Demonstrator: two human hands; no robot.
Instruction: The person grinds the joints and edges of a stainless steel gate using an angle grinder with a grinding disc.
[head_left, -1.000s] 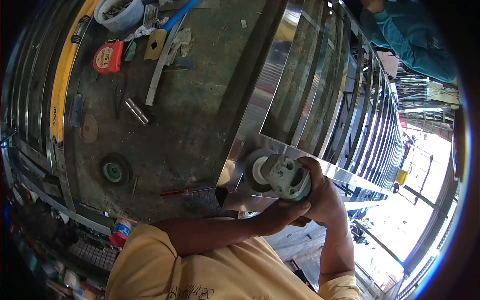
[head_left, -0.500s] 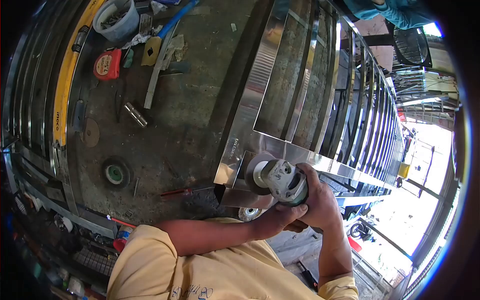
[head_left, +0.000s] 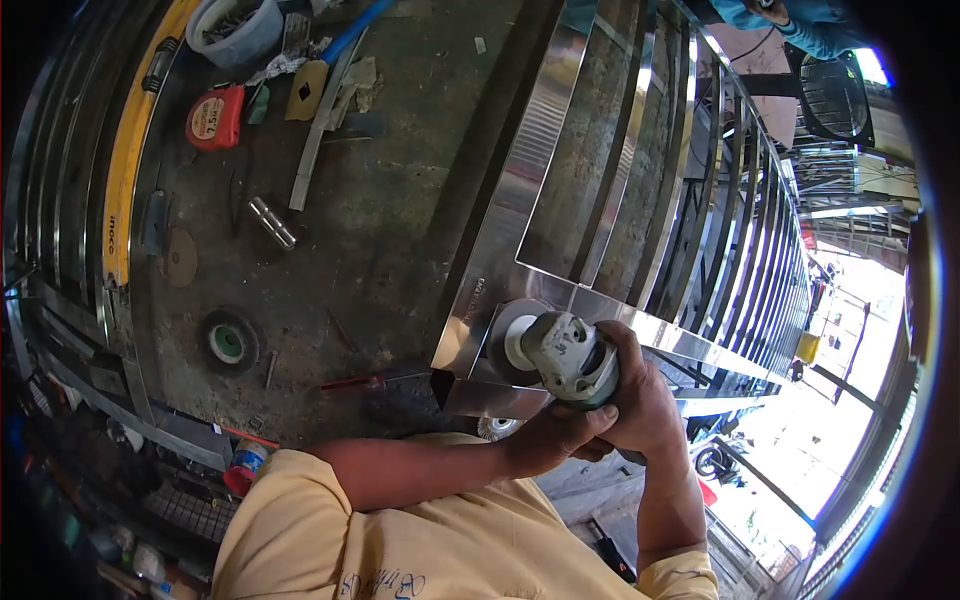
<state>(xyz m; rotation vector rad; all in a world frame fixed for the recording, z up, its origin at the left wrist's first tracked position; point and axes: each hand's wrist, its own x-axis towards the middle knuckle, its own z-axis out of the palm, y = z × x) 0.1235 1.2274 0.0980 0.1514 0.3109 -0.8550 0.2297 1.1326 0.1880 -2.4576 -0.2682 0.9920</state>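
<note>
Both my hands grip a grey-green angle grinder (head_left: 570, 355). My left hand (head_left: 556, 432) holds it from below and my right hand (head_left: 643, 395) wraps its body from the right. The grinder's disc (head_left: 503, 338) rests against the corner of a shiny stainless steel barred frame (head_left: 520, 190) that lies on the worktable (head_left: 400, 230). My yellow-sleeved arms come in from the bottom edge.
On the table to the left lie a red tape measure (head_left: 213, 117), a yellow level (head_left: 125, 150), a white bucket (head_left: 235, 25), a spare grinding wheel (head_left: 228, 343), a small metal cylinder (head_left: 272, 222) and a red-handled screwdriver (head_left: 360, 382). Another person in teal (head_left: 790, 20) stands at the top right.
The grinder stays at the frame's corner with both hands on it, shifting only slightly. The view tilted, so the person in teal slid toward the top edge.
</note>
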